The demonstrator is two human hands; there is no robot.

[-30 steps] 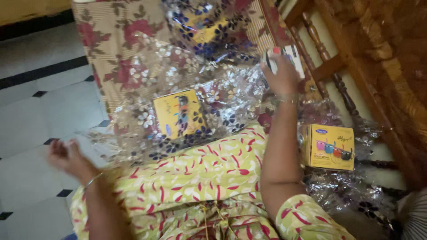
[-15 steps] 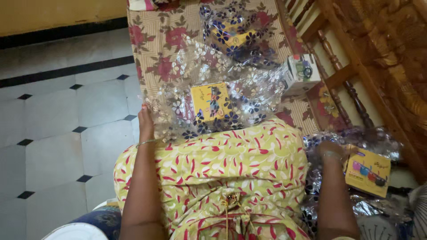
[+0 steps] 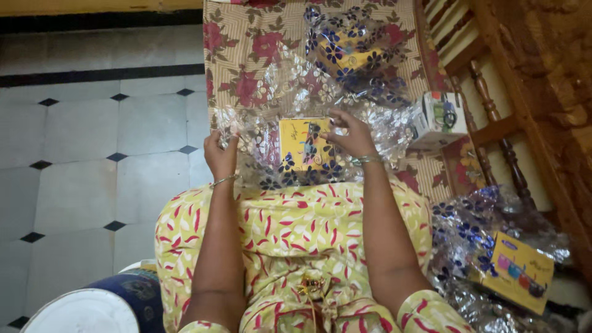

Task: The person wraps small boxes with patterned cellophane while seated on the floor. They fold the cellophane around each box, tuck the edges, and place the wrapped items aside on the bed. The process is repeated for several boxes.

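While both hands work at the one parcel, the entry runs outward from them. Left hand [image 3: 221, 154]: fingers curled closed on the left edge of the clear flower-printed wrapping sheet [image 3: 271, 105], pinching the film. Right hand [image 3: 348, 134]: fingers spread and pressed down on the sheet over the right edge of the yellow box [image 3: 302, 145]; whether it pinches the film or only presses it cannot be told. The yellow box lies between the two hands, under the film, on the floral cloth [image 3: 246, 43], just beyond the person's knees.

Farther items: a second wrapped yellow box [image 3: 348, 49] at the far end of the cloth; a small white box [image 3: 439, 117] to the right, beside the right hand. Near right: a third yellow box [image 3: 518, 271] lying on crumpled film of the same kind. Far right: carved wooden furniture [image 3: 530, 92]. Left: tiled floor [image 3: 92, 160]. Near left: a white round lid [image 3: 86, 314].

Risk, as judged: the film looks thin and slippery, so an uneven pull from either hand could tear it or slide the box off centre; the white box sits close enough to be knocked.
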